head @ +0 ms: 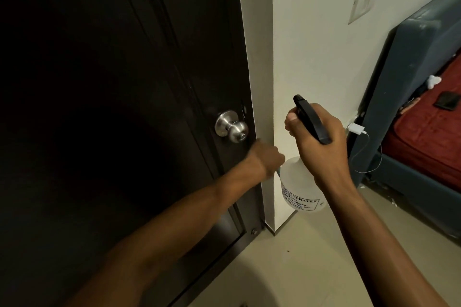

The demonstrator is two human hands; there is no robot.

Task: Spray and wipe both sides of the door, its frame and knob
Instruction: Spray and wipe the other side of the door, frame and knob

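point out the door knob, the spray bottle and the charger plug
door knob [238, 131], head view, on its round steel ball
spray bottle [295, 177], head view, on its clear body
charger plug [356, 129], head view, on its white housing

Dark door [112, 107] shut, steel knob [233, 127] near its right edge. Left hand [268, 158] just below the knob at the door edge against the white frame [259, 57], fingers curled; a bit of blue shows under it, can't tell what. Right hand [321, 137] grips black trigger of a clear sprayer [299, 192], nozzle toward the frame. Bed [424, 132], charger [356, 129] at right.
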